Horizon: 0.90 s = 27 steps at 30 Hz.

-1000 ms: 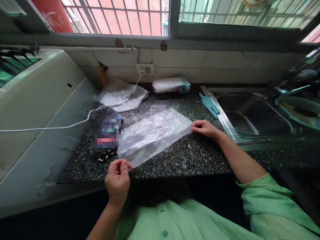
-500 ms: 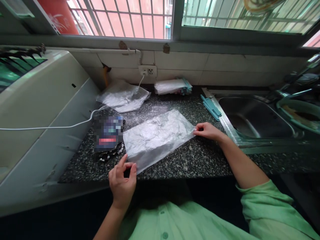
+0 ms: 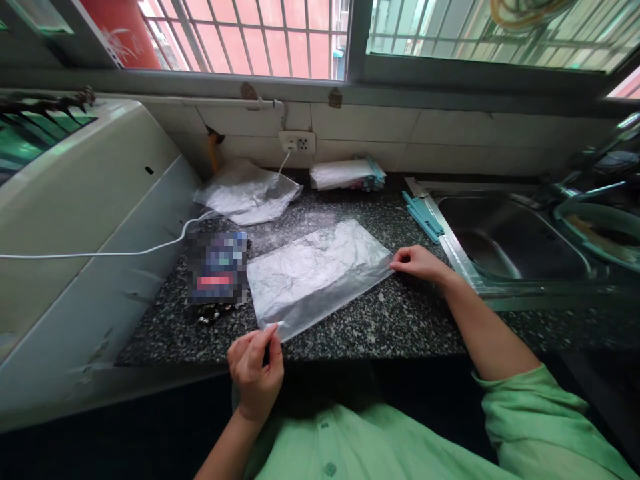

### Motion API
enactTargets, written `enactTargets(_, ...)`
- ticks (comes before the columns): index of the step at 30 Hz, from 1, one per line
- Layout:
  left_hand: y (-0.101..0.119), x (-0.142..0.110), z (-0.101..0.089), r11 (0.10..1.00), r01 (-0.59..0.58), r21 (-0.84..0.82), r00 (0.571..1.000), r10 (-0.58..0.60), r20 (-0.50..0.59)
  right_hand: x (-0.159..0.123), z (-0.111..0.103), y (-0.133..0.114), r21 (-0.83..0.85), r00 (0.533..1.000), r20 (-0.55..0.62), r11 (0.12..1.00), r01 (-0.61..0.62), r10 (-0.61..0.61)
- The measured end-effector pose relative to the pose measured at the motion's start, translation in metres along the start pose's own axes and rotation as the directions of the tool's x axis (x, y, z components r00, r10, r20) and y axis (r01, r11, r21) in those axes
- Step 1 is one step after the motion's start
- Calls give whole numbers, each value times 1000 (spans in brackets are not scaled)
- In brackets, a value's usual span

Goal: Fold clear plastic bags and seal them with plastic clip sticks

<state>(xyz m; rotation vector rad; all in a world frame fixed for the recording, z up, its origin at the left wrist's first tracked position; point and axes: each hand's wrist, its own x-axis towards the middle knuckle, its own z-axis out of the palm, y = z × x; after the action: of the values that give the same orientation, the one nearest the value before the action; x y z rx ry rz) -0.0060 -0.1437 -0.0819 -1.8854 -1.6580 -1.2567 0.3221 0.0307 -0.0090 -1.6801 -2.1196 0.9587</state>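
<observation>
A clear, crinkled plastic bag [image 3: 315,273] lies flat on the speckled dark granite counter [image 3: 380,327]. My left hand [image 3: 256,373] is at the counter's front edge, thumb and fingers pinched on the bag's near left corner. My right hand [image 3: 420,262] pinches the bag's right corner, close to the sink rim. The bag is stretched between the two hands.
A phone [image 3: 217,267] with a white cable [image 3: 100,254] lies just left of the bag. Behind are a crumpled clear bag [image 3: 247,193], a stack of bags [image 3: 345,173], teal clips [image 3: 423,215] and a wall socket [image 3: 297,142]. A steel sink [image 3: 510,233] is at right, a white appliance [image 3: 75,220] at left.
My left hand let go of the bag's near corner, opened briefly, then pinched it again slightly further right. The bag lies flatter. My right hand stayed in place.
</observation>
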Motion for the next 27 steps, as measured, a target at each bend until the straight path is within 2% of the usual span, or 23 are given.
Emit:
enactTargets(9,1,0,2,998,-60,34,998,61,-30,-2,-1,2,-167,1000,-2,986,13,-14)
enactTargets(12,0,0,-3,999,-42,5,999,42,-7,-3,-1,1,-203,1000,-2,979,18,-19)
enactTargets(15,6,8,-11,999,14,-31,1000,-15,-28,-4,-3,1,-211,999,17,977,32,-29)
enactTargets(17,15,22,-13,999,-18,-52,999,16,-43,-5,-4,1,-208,999,31,977,50,-45)
enactTargets(19,26,37,-10,978,-139,-157,983,156,100,-5,-5,1,-204,997,44,977,66,-59)
enactTargets(22,39,53,5,943,-231,-239,875,309,373,-6,-8,4,-177,996,58,982,71,-61)
enactTargets(24,42,54,15,944,-256,-208,810,327,487,-6,-11,6,-136,997,63,989,52,-44)
enactTargets(27,42,47,18,954,-240,-180,774,300,558,-6,-14,7,-89,998,67,996,14,-8)
